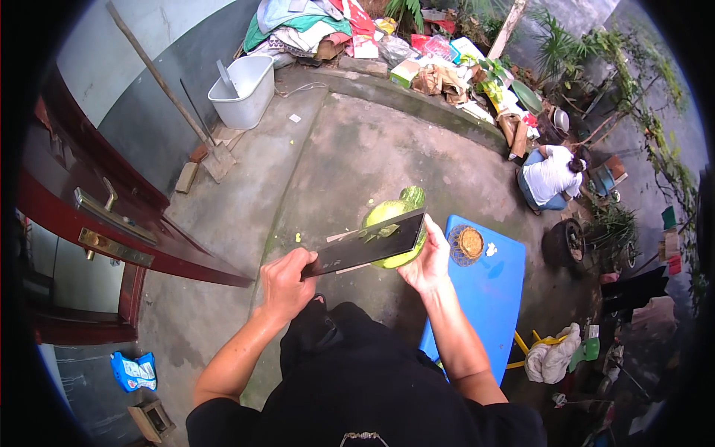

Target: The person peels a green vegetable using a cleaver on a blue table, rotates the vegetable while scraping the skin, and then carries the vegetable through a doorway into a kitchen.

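My left hand (288,282) is closed round the handle end of a dark, broad-bladed kitchen knife (368,246). The blade lies across a green gourd or squash (391,212), with bits of green peel on its flat. My right hand (425,257) grips the gourd from its right side, near the far end of the blade. The gourd has a ridged green neck at the top and paler, peeled-looking flesh below. Both are held in the air above the concrete floor; the blade hides part of the gourd.
A blue table (486,290) stands at my right with a wicker basket (467,245) on it. A person (550,176) crouches beyond. A red door (134,234), a shovel (218,161) and a white tub (246,92) are at the left. Piled litter (447,78) lines the raised edge ahead.
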{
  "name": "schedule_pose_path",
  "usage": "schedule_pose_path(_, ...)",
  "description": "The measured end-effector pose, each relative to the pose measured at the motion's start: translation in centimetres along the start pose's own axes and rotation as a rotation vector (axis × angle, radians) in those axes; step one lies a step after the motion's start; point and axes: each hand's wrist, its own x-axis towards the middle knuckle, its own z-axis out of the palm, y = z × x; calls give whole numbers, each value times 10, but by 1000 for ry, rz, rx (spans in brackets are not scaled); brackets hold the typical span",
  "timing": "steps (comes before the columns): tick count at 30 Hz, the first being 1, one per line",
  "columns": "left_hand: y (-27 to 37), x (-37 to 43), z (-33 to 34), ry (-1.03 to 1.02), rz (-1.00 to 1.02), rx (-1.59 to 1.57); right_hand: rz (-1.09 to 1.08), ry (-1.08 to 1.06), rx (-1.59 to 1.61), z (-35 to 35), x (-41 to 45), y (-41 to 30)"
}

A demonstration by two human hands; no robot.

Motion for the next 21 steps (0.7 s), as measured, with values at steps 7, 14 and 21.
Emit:
schedule_pose_path(7, 25, 11, 0, 23, 250, 70, 99, -151, 152, -2, 15, 33)
schedule_pose_path(14, 30, 6, 1, -12, 413, 261, 154, -179, 88, -1, 8, 37)
schedule_pose_path(21, 5, 4, 8, 15, 413, 360, 146, -163, 203, -16, 9, 34)
